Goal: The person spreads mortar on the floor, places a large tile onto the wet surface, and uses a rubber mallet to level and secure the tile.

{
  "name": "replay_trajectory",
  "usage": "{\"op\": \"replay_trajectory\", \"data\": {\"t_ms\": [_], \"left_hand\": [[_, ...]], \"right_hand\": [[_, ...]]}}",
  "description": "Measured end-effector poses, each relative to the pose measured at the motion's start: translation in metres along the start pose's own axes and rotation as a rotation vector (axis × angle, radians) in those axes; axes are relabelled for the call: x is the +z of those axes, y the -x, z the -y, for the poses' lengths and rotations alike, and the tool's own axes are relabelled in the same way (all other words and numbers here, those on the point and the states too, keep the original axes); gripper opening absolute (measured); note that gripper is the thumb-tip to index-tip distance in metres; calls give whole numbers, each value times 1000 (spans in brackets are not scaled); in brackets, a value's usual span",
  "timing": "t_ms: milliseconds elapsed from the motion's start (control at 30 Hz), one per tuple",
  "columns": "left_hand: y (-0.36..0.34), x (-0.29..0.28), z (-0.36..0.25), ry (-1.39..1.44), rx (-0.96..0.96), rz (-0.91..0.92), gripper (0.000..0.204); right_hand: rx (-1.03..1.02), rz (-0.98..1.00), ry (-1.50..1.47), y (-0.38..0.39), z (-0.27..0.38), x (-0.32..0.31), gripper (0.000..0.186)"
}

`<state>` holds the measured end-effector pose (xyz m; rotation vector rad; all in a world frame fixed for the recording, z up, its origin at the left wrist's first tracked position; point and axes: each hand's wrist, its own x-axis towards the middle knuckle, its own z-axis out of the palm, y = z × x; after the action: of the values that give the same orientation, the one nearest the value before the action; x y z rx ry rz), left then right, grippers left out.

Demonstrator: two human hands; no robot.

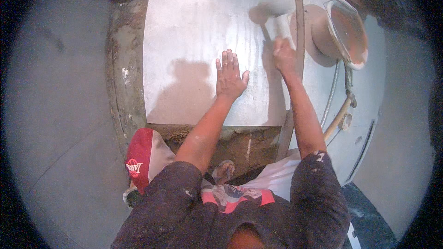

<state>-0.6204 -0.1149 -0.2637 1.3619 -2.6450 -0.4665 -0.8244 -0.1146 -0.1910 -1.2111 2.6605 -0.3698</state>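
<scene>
A large pale tile (184, 27) lies on the floor in front of me. My left hand (229, 77) rests on it palm down, fingers stretched out and thumb apart. My right hand (284, 56) is wrapped round the handle of a mallet (260, 15), near the tile's right edge. The mallet's head is smeared by motion, so I cannot tell whether it touches the tile. Light dust or paste marks the fingers of my left hand.
Rough brown bedding (184, 133) shows at the tile's near edge, with a muddy strip (127, 60) along its left. On the right stand a bucket (323, 32) with a smeared rim, a ribbed hose (331, 94) and a wooden-handled tool (338, 119). My foot (224, 170) is below.
</scene>
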Motion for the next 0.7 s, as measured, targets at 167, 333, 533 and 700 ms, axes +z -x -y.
{"op": "replay_trajectory", "data": {"t_ms": [167, 333, 533, 700], "left_hand": [[2, 5, 14, -44, -27, -49, 77], [-1, 7, 2, 24, 34, -55, 80], [-4, 4, 9, -78, -2, -28, 79], [0, 5, 3, -15, -16, -20, 78]], "right_hand": [[-224, -306, -184, -13, 27, -71, 48], [-97, -393, -267, 36, -14, -17, 40], [103, -119, -298, 53, -19, -49, 39], [207, -127, -245, 77, -48, -55, 43]]}}
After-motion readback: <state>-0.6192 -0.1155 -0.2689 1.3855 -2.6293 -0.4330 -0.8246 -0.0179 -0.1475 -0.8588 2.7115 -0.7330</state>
